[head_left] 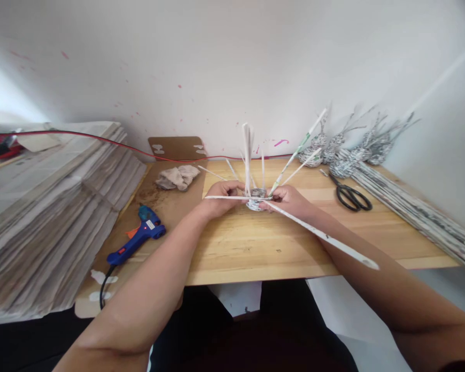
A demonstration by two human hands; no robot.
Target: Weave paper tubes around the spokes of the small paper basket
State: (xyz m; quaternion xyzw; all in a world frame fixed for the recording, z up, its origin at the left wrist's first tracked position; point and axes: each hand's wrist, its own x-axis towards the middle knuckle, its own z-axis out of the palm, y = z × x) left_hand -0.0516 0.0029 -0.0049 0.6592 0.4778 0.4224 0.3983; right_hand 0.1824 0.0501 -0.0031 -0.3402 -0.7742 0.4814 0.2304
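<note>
A small woven paper basket (254, 205) sits between my hands over the middle of the table, with several rolled paper strips (247, 160) sticking up and out of it. My left hand (225, 195) is closed at its left side, fingers curled against the weave and the strips. On the other side my right hand (285, 199) pinches the basket's right edge and the base of the strips there. One long white strip (321, 233) runs out from under the right fingers toward me, across the right forearm. Some fingertips are hidden behind the strips.
A blue hot glue gun (137, 235) lies at left by a tall stack of newspapers (58, 217). A crumpled cloth (177, 177) rests behind it. Right are black scissors (352, 198), several finished woven pieces (343, 163) and long paper rolls (411, 206). A red cable (112, 139) crosses behind.
</note>
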